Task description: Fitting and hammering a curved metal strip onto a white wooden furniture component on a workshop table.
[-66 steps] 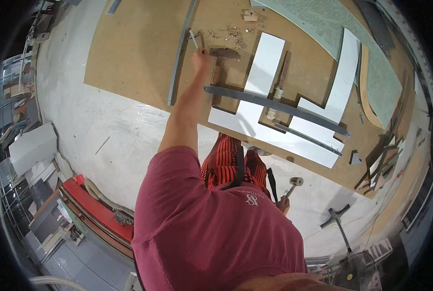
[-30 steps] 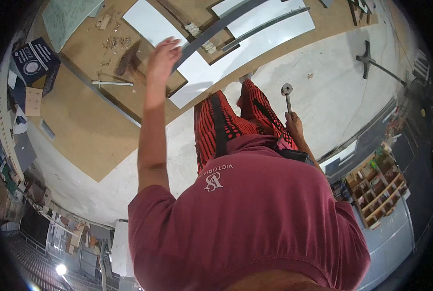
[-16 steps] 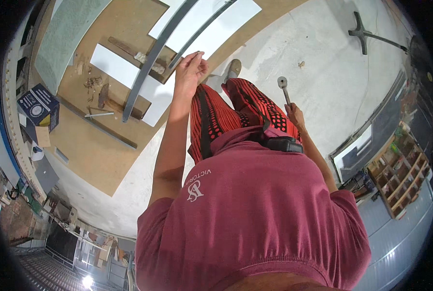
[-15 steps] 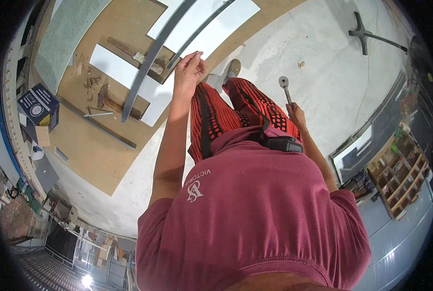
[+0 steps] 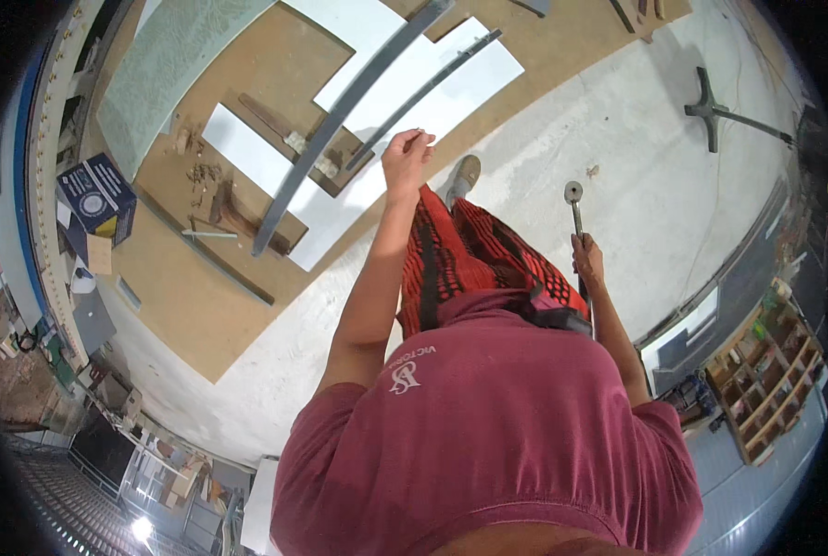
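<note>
My right hand (image 5: 588, 261) is wrapped round the handle of a metal ratchet wrench (image 5: 574, 206). The round head of the wrench points away from me, over the pale floor. My left hand (image 5: 407, 165) is raised by the near edge of a brown board worktop (image 5: 224, 324), its fingers pinched together. A small dark bit shows at the fingertips, too small to name. Close beyond this hand, a thin dark metal bar (image 5: 423, 95) and a longer grey metal bar (image 5: 326, 130) lie across white sheets (image 5: 238, 148).
A hammer (image 5: 233, 215) and a grey strip (image 5: 212, 252) lie on the worktop. Beside them stands a dark blue box (image 5: 99, 199). A black cross-shaped stand base (image 5: 706, 109) is on the floor at far right. A wooden compartment tray (image 5: 768, 371) sits at right.
The whole view has shifted, so the worktop and floor things appear farther right and lower. My legs have changed position. Both hands keep their grips.
</note>
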Tool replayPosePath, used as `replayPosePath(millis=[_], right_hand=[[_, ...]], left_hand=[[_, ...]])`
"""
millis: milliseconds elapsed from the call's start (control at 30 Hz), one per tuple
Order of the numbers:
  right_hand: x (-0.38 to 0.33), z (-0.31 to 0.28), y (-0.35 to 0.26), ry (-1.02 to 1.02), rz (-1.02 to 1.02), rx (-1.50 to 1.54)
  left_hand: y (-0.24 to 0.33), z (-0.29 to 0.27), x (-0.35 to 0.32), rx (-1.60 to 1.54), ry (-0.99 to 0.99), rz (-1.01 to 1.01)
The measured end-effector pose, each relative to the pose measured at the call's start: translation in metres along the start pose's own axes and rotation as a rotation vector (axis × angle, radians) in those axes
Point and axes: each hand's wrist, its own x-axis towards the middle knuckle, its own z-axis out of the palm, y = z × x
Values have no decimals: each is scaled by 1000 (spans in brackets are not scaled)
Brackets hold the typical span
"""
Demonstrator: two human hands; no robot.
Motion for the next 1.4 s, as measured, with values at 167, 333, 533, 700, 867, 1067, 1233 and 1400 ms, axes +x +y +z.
replayPosePath(millis=[167,333,533,700,867,1067,1233,1400], right_hand=[[-12,20,-30,-47,4,12],[-21,29,-48,-114,-4,-25],[-25,34,-53,-117,26,48],[-21,32,-55,-98,56,143],[-18,27,-57,-64,38,151],[-18,28,-55,-37,51,114],[-17,30,-38,-60,116,212],[-20,37,-50,-65,127,130]], left_hand=[[-9,20,69,528,113,251],[-11,47,112,579,129,543],[-14,64,139,673,123,641],[-18,63,144,792,97,688],[-15,62,146,762,86,712],[-26,60,150,877,97,757],[-23,64,153,1034,13,799],[-21,60,149,1032,33,924]])
